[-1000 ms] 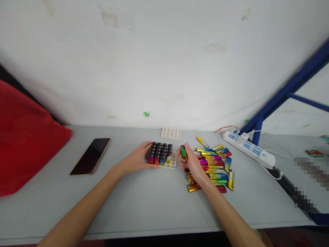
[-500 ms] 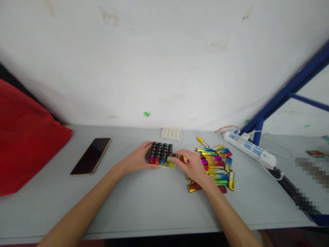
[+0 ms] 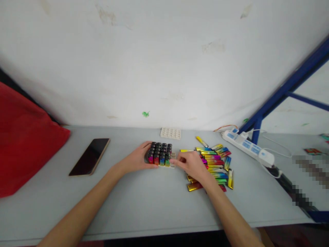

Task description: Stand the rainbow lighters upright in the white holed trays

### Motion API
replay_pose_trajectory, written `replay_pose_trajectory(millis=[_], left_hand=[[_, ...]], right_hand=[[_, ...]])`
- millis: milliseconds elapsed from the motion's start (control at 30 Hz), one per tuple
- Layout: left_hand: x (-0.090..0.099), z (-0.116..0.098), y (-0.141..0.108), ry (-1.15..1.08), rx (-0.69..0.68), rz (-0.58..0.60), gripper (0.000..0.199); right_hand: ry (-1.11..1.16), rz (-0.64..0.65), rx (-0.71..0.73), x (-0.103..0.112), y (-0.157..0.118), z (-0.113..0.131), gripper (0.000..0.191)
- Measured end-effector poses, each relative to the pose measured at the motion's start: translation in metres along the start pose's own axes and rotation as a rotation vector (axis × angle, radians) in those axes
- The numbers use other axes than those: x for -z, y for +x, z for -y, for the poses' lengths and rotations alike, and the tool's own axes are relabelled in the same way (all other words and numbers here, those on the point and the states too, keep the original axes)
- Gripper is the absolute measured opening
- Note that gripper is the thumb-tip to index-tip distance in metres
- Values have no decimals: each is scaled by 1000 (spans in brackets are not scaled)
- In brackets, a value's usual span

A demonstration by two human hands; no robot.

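Observation:
Several cigarette lighters (image 3: 159, 151) with black tops and shiny coloured bodies stand upright in tight rows in a white holder (image 3: 172, 167). My left hand (image 3: 141, 158) is closed around the left side of this block, thumb at the front and fingers behind. At the front right corner, my right hand (image 3: 189, 164) has its fingers curled, with the thumb tip against a yellow-green lighter (image 3: 168, 160) standing in the front row. Its other fingertips are partly hidden. To the right of the block, pale open slots (image 3: 173, 156) of the holder show.
A loose pile of lighters (image 3: 216, 163) lies right, partly under my right forearm. Behind the block rests a white tray with holes (image 3: 171, 133). A phone (image 3: 89, 157) and red cloth (image 3: 28, 144) are left; a power strip (image 3: 248, 145) with cables is right.
The yellow-green lighter, blurred and tilted at my right fingers before, now stands upright in the front row. My right hand has shifted slightly; my left hand keeps its hold.

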State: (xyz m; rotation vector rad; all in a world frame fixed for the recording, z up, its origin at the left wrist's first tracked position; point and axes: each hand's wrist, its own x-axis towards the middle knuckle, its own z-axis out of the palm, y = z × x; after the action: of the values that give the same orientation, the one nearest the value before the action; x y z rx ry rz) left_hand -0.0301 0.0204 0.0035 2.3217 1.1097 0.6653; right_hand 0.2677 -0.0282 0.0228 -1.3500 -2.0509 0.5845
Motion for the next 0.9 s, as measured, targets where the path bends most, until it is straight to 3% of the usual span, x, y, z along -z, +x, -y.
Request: replay_pose_trajectory(millis=[100,167,300,400,533,700,900], left_hand=[[1,-1,0,-5,-4,4,83],[1,-2,0,-10,-4,5,82],[1,-2,1,-10,1,0,81],[1,-2,1,-19,-7,10,81],[1,-2,2,-15,4,26,81],[-1,2,1,-19,-1,-1,81],[0,0,0,-27,2,2,83]], right_hand=[[-45,-193,-11,20,1,-16,48],[-108,-245,11,30,2,-28,34],[-227,-85,5,33,-1,-43,28],[-364,35,-59,23,-4,-39,35],[-426,93,-116,13,-4,-31,29],[-163,17,-64,14,-2,-27,30],[307,-91,-184,19,1,-15,40]])
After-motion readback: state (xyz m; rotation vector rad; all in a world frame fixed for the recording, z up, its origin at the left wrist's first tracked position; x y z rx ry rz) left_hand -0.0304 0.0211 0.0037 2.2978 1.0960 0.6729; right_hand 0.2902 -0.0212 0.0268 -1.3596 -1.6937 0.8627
